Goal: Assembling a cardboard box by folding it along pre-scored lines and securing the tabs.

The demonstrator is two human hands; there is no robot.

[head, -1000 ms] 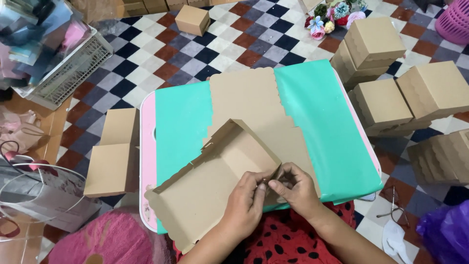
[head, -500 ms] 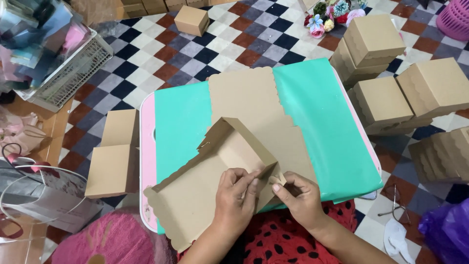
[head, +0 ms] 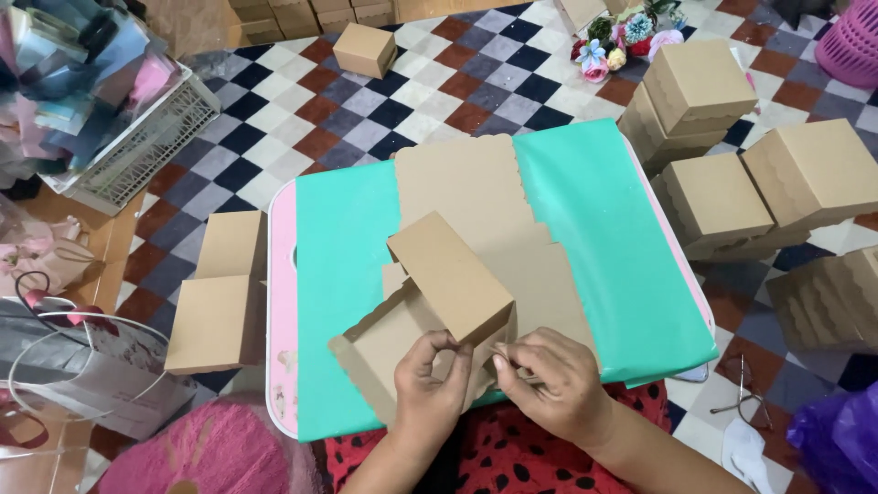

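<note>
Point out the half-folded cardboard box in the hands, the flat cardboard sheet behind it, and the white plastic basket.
half-folded cardboard box (head: 453, 274): head view, on its raised top panel.
flat cardboard sheet (head: 457, 187): head view, on its bare middle.
white plastic basket (head: 146, 146): head view, on its slatted side wall.

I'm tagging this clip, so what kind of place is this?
Probably a home workspace on the floor, used for assembling gift boxes. Finished brown boxes are stacked on the checkered tile floor, a low table with a green cover holds the flat cardboard, and artificial flowers lie nearby.
</note>
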